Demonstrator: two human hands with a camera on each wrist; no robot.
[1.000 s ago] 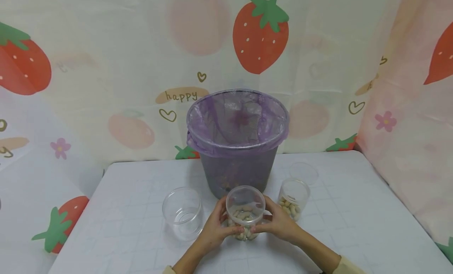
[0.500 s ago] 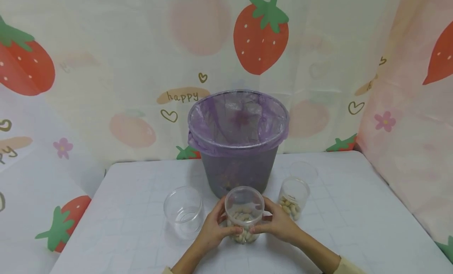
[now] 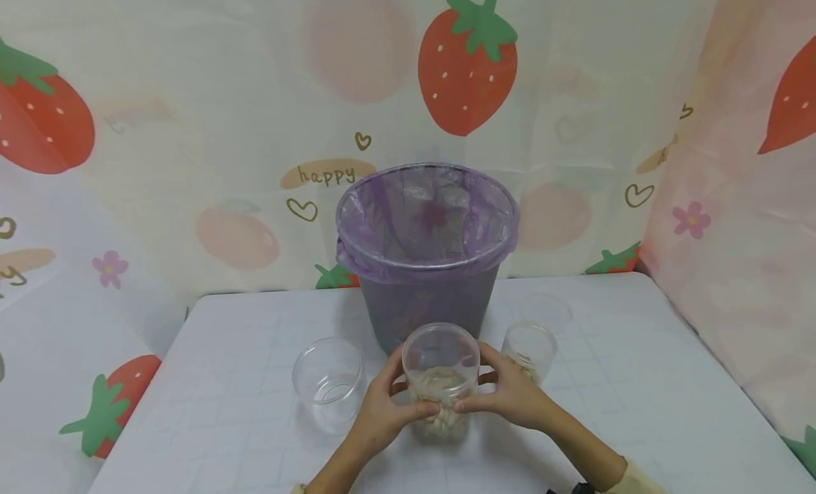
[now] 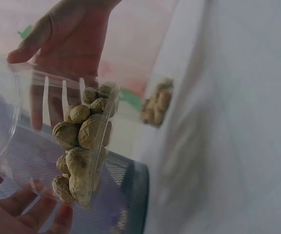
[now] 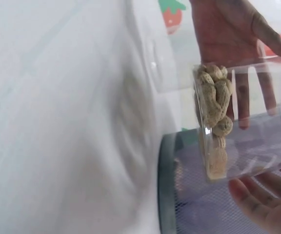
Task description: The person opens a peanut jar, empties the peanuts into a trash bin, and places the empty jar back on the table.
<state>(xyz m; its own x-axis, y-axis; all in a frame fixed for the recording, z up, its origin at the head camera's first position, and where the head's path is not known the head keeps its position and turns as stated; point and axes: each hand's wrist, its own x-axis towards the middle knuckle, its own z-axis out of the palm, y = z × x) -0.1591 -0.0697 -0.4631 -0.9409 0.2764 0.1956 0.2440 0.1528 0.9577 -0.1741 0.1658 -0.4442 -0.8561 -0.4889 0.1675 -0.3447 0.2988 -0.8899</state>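
Observation:
Both hands hold a clear plastic jar (image 3: pixel 441 356) between them, at the front of a mesh bin. Whole peanuts in their shells (image 4: pixel 79 141) lie at the bottom of this jar, and its top has no lid. My left hand (image 3: pixel 381 412) grips the left side, with the thumb on the near wall and the fingers round the far side. From the right, my right hand (image 3: pixel 518 397) grips it the same way. Both wrist views show the jar's base raised above the white tabletop (image 5: pixel 57 122).
Behind the jar stands a bin (image 3: pixel 423 302) lined with a purple bag. A wider clear container (image 3: pixel 329 388) is at the left. At the right are a smaller clear jar (image 3: pixel 530 345) with nuts, partly hidden by the right hand, and a clear disc-shaped lid (image 3: pixel 548 311).
Both hands have raised the jar of peanuts off the tabletop since half a second ago. The right hand now covers more of the smaller jar. The bin and the wider container stay put.

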